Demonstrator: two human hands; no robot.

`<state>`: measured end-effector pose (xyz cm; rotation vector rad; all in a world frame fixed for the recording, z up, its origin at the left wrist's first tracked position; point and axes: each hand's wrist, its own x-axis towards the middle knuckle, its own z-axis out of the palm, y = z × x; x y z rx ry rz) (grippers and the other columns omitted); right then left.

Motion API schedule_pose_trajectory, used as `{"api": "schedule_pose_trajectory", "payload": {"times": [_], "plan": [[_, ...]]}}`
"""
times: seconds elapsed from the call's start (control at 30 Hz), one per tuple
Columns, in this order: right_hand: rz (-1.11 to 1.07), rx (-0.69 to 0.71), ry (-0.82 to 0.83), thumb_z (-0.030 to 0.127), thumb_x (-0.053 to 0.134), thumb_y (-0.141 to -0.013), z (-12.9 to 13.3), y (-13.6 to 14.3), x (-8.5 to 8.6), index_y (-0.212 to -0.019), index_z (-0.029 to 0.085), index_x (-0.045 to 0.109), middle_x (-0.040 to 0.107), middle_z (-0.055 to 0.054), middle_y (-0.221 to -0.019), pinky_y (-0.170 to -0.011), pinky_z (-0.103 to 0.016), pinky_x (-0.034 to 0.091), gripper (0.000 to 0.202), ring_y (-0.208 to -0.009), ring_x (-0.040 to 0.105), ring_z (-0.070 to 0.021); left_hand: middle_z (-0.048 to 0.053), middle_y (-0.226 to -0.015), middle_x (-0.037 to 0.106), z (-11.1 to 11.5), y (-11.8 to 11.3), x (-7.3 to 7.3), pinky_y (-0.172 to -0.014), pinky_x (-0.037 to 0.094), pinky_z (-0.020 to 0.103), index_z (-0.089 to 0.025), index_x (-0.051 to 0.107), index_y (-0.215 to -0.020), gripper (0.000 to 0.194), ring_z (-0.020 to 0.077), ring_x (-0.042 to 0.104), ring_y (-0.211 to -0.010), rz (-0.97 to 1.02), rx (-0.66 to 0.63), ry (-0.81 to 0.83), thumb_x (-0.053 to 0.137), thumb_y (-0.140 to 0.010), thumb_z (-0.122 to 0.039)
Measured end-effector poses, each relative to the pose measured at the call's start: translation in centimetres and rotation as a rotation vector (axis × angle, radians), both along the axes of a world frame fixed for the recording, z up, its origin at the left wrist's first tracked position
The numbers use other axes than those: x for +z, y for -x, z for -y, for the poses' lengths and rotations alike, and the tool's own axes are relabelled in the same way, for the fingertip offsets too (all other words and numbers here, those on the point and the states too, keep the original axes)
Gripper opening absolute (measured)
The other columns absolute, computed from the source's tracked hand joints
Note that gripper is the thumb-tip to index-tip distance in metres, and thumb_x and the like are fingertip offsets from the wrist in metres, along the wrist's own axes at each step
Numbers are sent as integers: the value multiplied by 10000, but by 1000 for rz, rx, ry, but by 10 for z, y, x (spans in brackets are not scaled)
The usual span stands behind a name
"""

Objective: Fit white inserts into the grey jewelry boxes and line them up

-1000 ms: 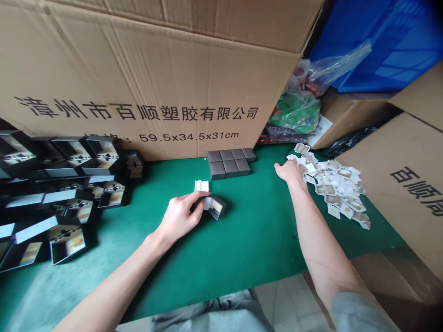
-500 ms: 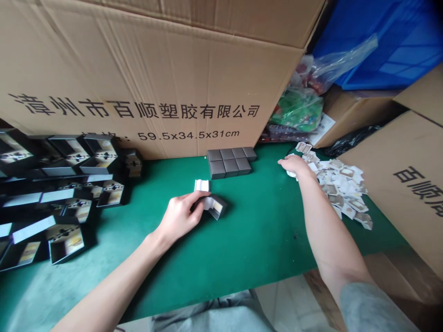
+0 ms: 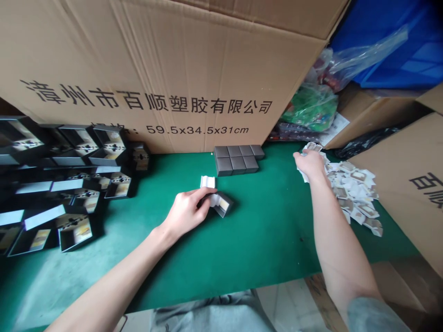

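My left hand (image 3: 190, 208) is closed on a small dark hinged box (image 3: 223, 205), thumb and forefinger pinching it near the hinge. The box stands open on the green table, with a pale lining and a yellowish patch inside. A white piece (image 3: 208, 181) shows at its far side, just beyond my fingers. Over at the right, my right hand (image 3: 310, 165) reaches to the near-left edge of a heap of small white and grey inserts (image 3: 358, 184). Its fingers curl down among them and are partly hidden; what they grip cannot be made out.
Several closed dark boxes (image 3: 232, 165) stand in rows against a large carton (image 3: 166, 60). Many open dark boxes (image 3: 76, 230) crowd the left side. Plastic bags (image 3: 313, 106), a blue bin (image 3: 391, 60) and another carton (image 3: 411, 170) border the right.
The whole view has shifted slightly, so things appear farther right. My right hand has moved a little rightward at the heap. My left hand keeps its hold on the open box.
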<state>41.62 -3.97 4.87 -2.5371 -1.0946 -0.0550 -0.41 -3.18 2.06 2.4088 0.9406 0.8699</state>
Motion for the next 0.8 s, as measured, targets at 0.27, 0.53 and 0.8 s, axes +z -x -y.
{"api": "schedule_pose_trajectory", "payload": {"times": [0.27,0.53,0.8], "plan": [[-754,559,10,580,650,-853,40,93,44,-1020,166,781,714,-69,-767,-461,-245,367,465,-545,564,-129,-8,-756,756,4,0,1,-520,451,182,-169,726,-1042,277,80,613,-503,81,-7,-66,516,-867,-124],[-1087,999,230,528,642,-911,25,178,8,-958,192,747,720,-40,-895,-706,-264,482,355,-805,637,-156,-23,-707,729,6,-1,2,-506,419,176,-169,725,-1018,255,69,577,-493,185,70,-97,532,-868,-99],[-1354,663,-256,587,641,-891,23,187,-29,-843,207,720,717,-45,-893,-572,-248,458,390,-686,635,-133,-44,-634,696,-2,-1,2,-489,389,183,-183,757,-994,273,67,509,-442,185,191,13,528,-860,-116]]}}
